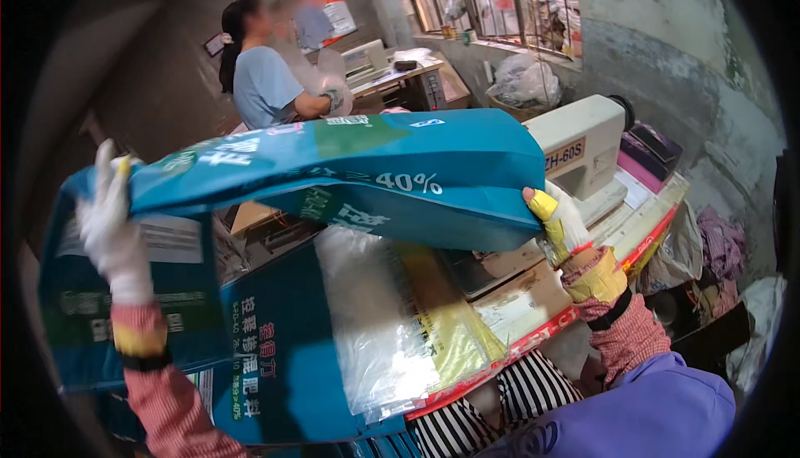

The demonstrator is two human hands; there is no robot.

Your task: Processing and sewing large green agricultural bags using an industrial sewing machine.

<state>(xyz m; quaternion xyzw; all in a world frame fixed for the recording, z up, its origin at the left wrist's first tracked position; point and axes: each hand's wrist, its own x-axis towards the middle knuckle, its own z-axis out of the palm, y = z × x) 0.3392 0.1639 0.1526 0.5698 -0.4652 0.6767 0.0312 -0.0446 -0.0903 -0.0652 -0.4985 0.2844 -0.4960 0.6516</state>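
– While you're looking down at the work, where is the blue printed sack [350,158] hanging?

– It's stretching across the middle, from 9 o'clock to 3, above the desk [521,295].

– And what are the hands doing?

– At 9 o'clock the left hand [112,233], white-gloved and slightly blurred, is holding one end of it. At 3 o'clock the right hand [562,220] is gripping the other end, yellow wrapping showing on its fingers.

– What's lying underneath?

– Clear plastic [375,316] is catching the light at 6 o'clock, and a yellowish bag [467,325] is lying beside it at 5. Another printed blue panel [283,350] is spreading at 7; whether it's belonging to the same sack, I can't tell.

– Farther out?

– A white sewing machine [583,129] is standing at 2 o'clock, just beside the sack's right end, with a purple box [637,170] sitting beyond it. Toward 11, a person [262,83] in a light blue top is standing near another machine [364,60]. A barred window [500,4] is letting in light at 1.
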